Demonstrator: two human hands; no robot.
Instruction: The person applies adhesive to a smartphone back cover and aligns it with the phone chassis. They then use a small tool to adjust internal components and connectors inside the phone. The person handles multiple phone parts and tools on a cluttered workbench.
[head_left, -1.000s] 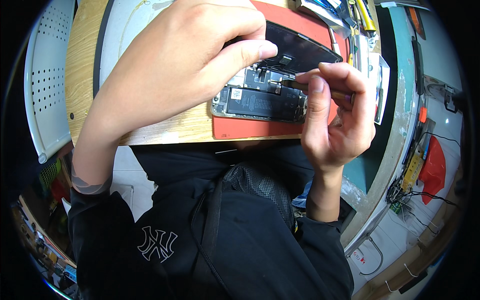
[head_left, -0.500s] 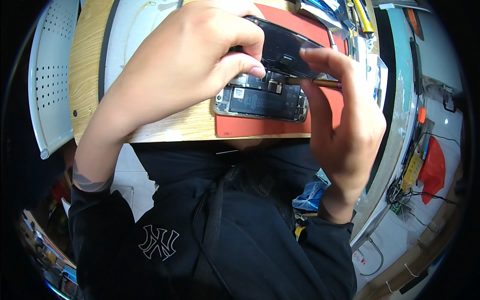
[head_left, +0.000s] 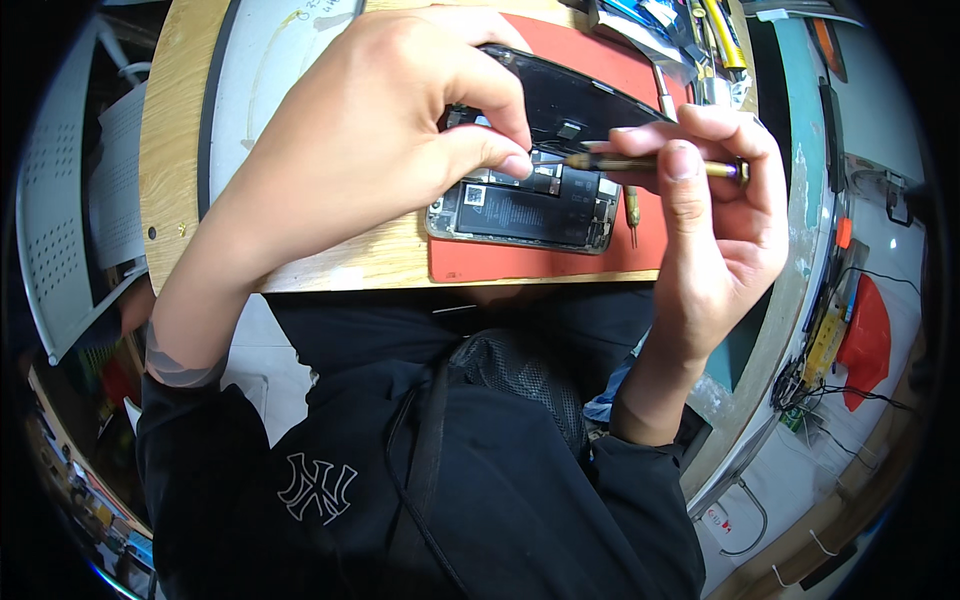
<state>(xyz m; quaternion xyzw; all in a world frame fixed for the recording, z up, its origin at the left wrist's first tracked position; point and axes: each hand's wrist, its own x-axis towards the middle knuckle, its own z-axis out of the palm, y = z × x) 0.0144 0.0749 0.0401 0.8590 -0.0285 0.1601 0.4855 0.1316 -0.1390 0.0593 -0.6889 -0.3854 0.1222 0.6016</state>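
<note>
An opened phone body (head_left: 530, 215) lies on a red mat (head_left: 470, 262), its dark battery and circuit board exposed. The black phone screen (head_left: 575, 95) is tilted up along the body's far side. My left hand (head_left: 400, 120) reaches over the screen's left end, closed around it, its other fingers hidden. Its thumb and forefinger bend down close together over the board. My right hand (head_left: 715, 200) grips a thin screwdriver (head_left: 625, 162), held almost level between thumb and fingers. The driver's tip points left over the board, close beside my left thumb.
A second small screwdriver (head_left: 631, 212) lies on the mat right of the phone. A silver-handled tool (head_left: 663, 92) rests farther back. Several tools and packets (head_left: 665, 35) crowd the far right corner. The wooden table (head_left: 350, 265) has its near edge against my lap.
My right hand has turned over, showing more of its palm, and shifted slightly right. The screwdriver's tip is now closer to my left thumb. The second screwdriver has come into sight.
</note>
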